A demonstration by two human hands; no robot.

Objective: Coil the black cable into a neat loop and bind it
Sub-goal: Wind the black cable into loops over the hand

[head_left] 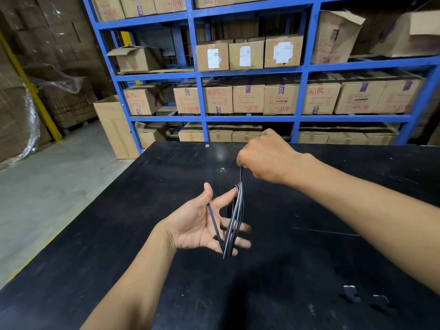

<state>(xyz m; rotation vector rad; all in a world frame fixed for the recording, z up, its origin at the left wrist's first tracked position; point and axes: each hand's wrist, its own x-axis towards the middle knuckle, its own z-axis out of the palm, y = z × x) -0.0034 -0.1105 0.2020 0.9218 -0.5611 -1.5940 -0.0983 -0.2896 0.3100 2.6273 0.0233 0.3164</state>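
The black cable [234,217] is wound in several turns around the spread fingers of my left hand [202,225], which is held palm up above the black table [309,258]. One strand crosses the palm near the thumb. From the top of the coil a single strand rises into my right hand [264,158], whose fingers are pinched on it just above and behind the coil. The cable's free end is hidden inside that fist.
Two small dark objects [364,297] lie on the table at the lower right. A thin pale line [326,231] runs across the tabletop. Blue shelving [202,96] with cardboard boxes stands behind the table; a tall box [114,129] sits on the floor at left.
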